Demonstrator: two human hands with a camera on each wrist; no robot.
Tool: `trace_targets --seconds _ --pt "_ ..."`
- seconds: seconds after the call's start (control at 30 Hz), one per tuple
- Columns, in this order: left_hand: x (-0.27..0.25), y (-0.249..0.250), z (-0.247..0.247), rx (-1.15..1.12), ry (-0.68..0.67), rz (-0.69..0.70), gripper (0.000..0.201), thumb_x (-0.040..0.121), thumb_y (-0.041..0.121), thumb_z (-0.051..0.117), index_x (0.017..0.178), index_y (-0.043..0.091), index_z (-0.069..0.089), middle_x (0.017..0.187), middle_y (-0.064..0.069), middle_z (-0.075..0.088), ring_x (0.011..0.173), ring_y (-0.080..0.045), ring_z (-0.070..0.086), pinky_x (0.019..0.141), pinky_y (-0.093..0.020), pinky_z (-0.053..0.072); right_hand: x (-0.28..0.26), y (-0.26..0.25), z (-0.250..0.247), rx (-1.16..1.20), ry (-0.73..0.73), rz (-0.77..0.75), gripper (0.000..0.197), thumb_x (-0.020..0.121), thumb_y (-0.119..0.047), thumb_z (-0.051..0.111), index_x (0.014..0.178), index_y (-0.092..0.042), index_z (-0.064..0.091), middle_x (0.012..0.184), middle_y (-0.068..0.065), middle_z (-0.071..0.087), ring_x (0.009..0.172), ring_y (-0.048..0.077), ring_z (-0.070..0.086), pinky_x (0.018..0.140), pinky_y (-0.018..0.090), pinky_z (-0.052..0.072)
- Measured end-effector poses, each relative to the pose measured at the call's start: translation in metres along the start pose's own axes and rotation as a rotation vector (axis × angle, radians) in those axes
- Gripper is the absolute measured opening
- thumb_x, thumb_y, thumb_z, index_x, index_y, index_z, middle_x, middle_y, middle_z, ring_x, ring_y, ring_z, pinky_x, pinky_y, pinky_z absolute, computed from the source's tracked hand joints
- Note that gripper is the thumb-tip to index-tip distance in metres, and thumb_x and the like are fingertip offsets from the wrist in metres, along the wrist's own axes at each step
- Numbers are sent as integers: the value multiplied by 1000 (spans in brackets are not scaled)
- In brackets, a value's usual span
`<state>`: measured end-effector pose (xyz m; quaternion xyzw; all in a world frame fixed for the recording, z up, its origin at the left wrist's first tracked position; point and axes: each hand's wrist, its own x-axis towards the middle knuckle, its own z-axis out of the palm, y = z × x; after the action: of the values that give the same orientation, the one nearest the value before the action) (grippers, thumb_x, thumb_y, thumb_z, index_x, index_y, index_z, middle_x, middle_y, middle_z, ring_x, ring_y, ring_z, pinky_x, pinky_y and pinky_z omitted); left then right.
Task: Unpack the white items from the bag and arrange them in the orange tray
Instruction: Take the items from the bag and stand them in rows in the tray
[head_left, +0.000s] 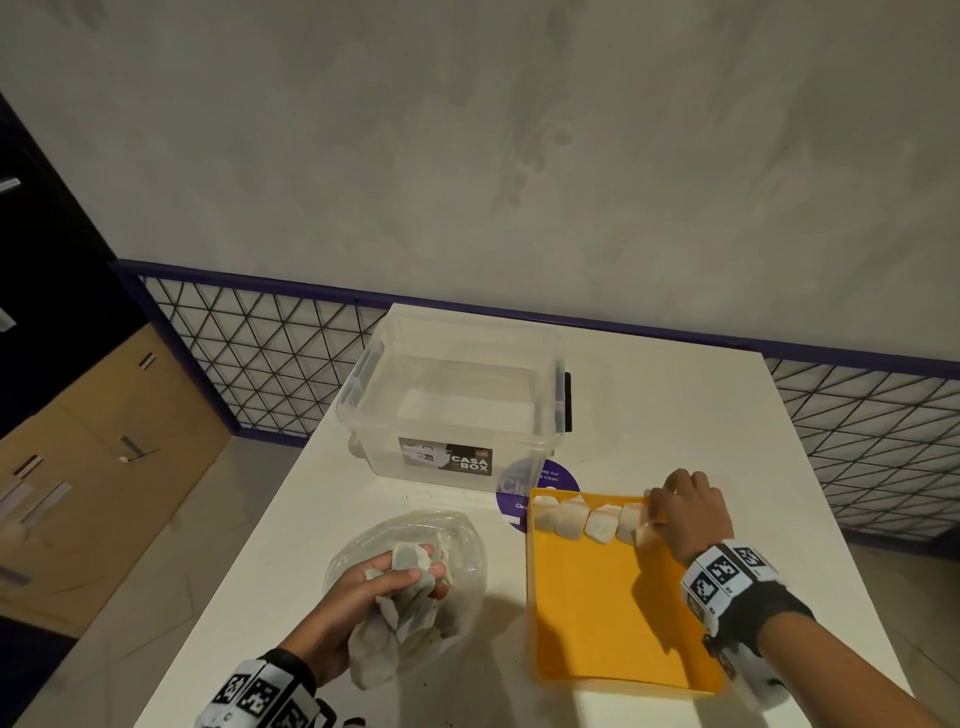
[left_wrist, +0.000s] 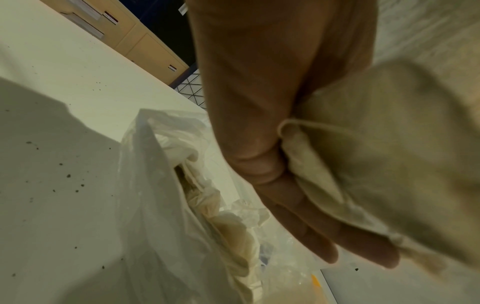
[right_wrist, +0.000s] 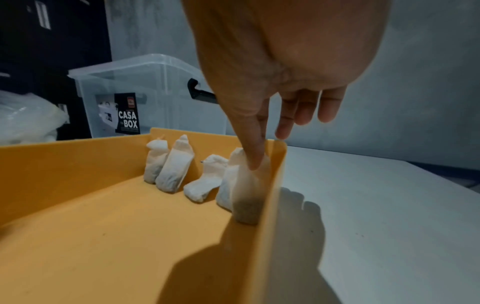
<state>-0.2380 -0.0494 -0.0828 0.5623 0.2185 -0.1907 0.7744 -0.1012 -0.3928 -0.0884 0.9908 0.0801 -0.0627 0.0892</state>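
An orange tray lies on the white table at the right. Several white pouches stand in a row along its far wall. My right hand is at the tray's far right corner, where thumb and forefinger pinch the top of one more white pouch beside the right wall. At the left a clear plastic bag lies on the table with pouches inside. Over it, my left hand grips a bundle of several white pouches.
A clear lidless storage box labelled CASA BOX stands behind the bag and tray. A purple round sticker lies between box and tray. The table's left edge runs close to the bag; a wire-mesh fence stands behind.
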Motion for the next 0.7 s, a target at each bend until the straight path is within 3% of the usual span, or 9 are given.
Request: trace_targets --seconds 0.1,0.2,0.4,0.53,0.6,0.67,0.7 --pt "-2 3 3 -9 -14 6 28 85 3 61 113 6 66 109 -22 71 98 -30 69 91 -37 51 2 -2 0 -41 -5 -15 35 90 -30 48 124 -23 50 126 2 46 117 22 40 96 29 34" --pt "-3 4 4 -60 -19 10 37 73 2 70 110 3 67 108 -23 71 96 -31 68 85 -34 54 3 -4 -2 -95 8 -7 32 93 -28 42 123 -20 48 125 1 49 117 22 42 97 29 35" --pt "-2 3 4 -45 -29 15 27 78 2 68 106 5 70 107 -22 71 94 -29 69 85 -34 54 2 -4 -5 -117 -2 38 35 91 -33 43 123 -18 45 127 2 48 119 23 41 98 31 34" --pt "-2 4 5 -22 -37 32 35 59 18 82 93 10 78 106 -24 71 94 -29 70 88 -36 53 1 -5 -10 -120 -24 83 37 91 -34 45 123 -17 44 127 4 46 120 23 40 98 30 34" --pt "-1 3 4 -27 -51 29 39 66 23 83 101 9 75 106 -21 72 97 -29 70 89 -40 54 -3 -10 -18 -70 40 78 33 85 -28 56 114 -14 50 117 7 51 110 25 47 90 33 40" --pt "-1 3 4 -54 -64 -8 29 87 13 66 114 4 65 107 -17 72 99 -29 70 85 -39 55 -5 -18 -28 22 123 15 32 60 -13 78 85 -6 61 87 13 59 80 31 57 65 39 48" --pt "-1 3 4 -55 -67 -15 27 89 10 62 115 3 64 108 -17 72 101 -29 69 83 -37 56 -6 -24 -32 72 174 -43 34 48 -9 83 74 -5 62 75 13 59 67 31 57 55 38 47"
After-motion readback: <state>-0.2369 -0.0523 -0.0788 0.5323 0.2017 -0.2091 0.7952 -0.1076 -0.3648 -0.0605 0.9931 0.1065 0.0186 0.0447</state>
